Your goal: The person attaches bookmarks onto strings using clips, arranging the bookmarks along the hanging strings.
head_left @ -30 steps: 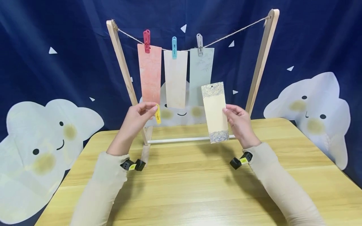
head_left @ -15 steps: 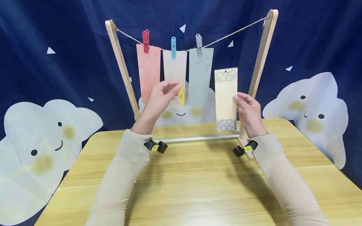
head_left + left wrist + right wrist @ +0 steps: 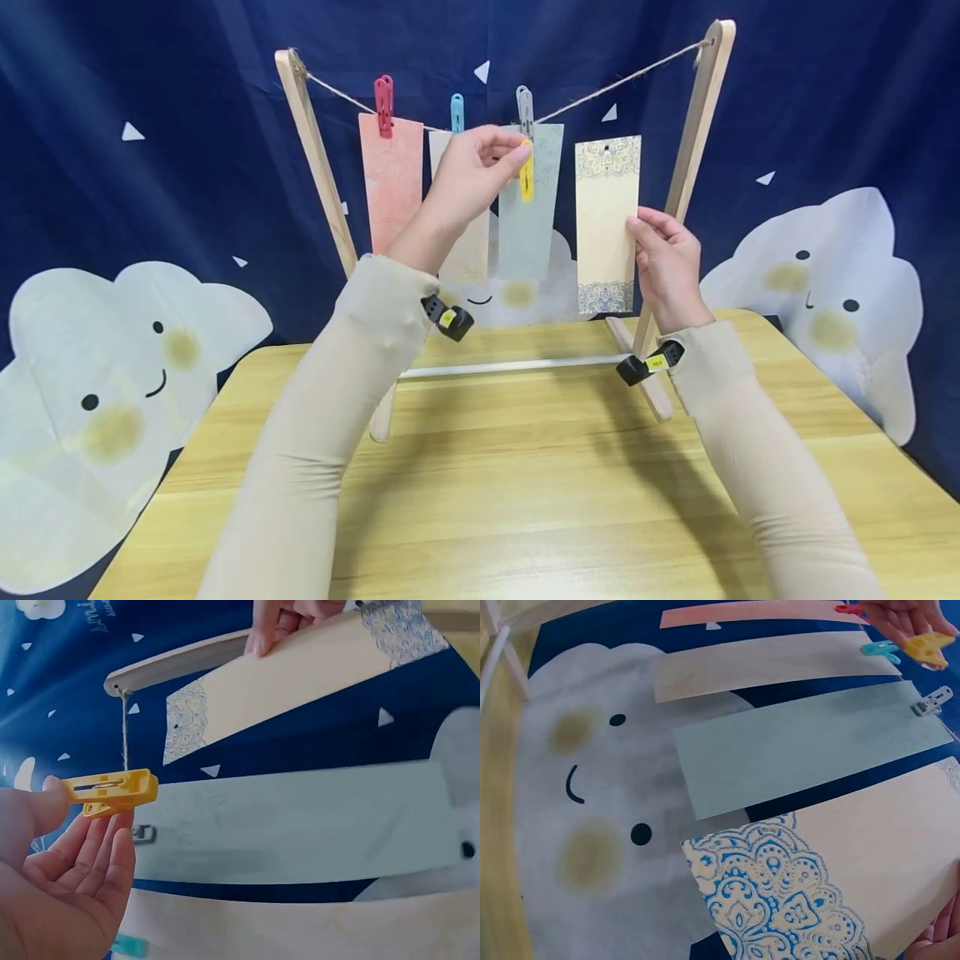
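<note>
Between thumb and fingers my left hand [image 3: 480,171] pinches a yellow clothespin [image 3: 527,171], which overlaps the pale green card [image 3: 531,225] in the head view. In the left wrist view the clothespin [image 3: 120,789] points away from the thumb. My right hand [image 3: 666,254] grips the right edge of a cream bookmark [image 3: 607,217] with blue lace patterns at both ends and a small hole near its top. The bookmark is upright, right of the green card and below the twine [image 3: 622,83]. The right wrist view shows its lower lace pattern [image 3: 780,900] up close.
Red [image 3: 384,107], blue [image 3: 457,112] and grey [image 3: 524,108] clothespins hold a coral card [image 3: 392,179], a cream card [image 3: 465,250] and the green card on the twine. Wooden posts [image 3: 701,117] carry the twine over a wooden table [image 3: 525,483]. A blue cloud-print curtain hangs behind.
My left hand has moved up and right with the yellow clothespin, from beside the coral card to the green one. My right hand has raised the bookmark and shifted it right, turning it upright.
</note>
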The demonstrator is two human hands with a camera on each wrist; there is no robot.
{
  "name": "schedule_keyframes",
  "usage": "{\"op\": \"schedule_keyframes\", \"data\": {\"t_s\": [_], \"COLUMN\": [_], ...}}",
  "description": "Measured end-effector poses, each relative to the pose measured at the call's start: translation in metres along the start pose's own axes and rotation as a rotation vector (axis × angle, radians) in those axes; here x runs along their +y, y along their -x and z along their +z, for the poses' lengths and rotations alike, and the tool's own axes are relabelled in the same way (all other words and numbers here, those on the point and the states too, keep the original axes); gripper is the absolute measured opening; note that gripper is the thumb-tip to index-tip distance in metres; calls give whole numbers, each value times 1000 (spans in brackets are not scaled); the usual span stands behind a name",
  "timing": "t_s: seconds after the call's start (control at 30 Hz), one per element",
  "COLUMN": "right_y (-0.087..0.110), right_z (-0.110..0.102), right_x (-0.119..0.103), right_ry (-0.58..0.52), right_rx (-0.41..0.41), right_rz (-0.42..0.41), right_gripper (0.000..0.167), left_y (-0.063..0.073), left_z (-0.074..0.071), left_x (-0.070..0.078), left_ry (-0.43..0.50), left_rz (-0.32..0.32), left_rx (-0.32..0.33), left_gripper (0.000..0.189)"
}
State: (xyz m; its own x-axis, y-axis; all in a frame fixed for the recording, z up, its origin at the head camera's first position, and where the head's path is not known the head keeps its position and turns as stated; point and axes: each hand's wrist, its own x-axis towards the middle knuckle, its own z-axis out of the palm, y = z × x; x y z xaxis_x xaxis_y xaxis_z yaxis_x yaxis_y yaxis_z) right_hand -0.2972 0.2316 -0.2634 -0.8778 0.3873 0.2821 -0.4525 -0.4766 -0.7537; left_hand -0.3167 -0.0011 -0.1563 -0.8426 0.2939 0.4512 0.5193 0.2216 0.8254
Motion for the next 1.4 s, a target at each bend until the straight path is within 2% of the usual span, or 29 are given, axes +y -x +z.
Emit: {"op": "schedule_keyframes", "data": {"t_s": [0.2, 0.4, 0.53, 0.63, 0.8, 1.03, 1.3, 1.4], "right_y": [-7, -8, -9, -10, -14, -18, -18, -18], "right_z": [5, 5, 6, 7, 8, 15, 18, 17], "right_x": [-4, -5, -4, -3, -3, -4, -1, -2], "right_ry": [3, -19, -4, 13, 27, 46, 65, 72], "right_rx": [6, -6, -11, -11, -6, -26, -24, -22], "right_rz": [-24, -41, -39, -40, -50, -72, -62, -63], "right_gripper": [10, 11, 11, 10, 11, 12, 11, 11], "left_y": [-19, -32, -41, -47, -55, -67, -80, -81], "left_z": [4, 17, 30, 39, 49, 54, 62, 66], "left_x": [23, 40, 50, 57, 65, 67, 66, 66], "left_ry": [-28, -53, -74, -94, -159, -247, -317, -334], "left_rz": [-39, -83, -74, -45, -10, -7, -75, -72], "left_rx": [35, 118, 213, 277, 329, 344, 326, 337], "left_gripper": [26, 26, 26, 26, 26, 29, 27, 27]}}
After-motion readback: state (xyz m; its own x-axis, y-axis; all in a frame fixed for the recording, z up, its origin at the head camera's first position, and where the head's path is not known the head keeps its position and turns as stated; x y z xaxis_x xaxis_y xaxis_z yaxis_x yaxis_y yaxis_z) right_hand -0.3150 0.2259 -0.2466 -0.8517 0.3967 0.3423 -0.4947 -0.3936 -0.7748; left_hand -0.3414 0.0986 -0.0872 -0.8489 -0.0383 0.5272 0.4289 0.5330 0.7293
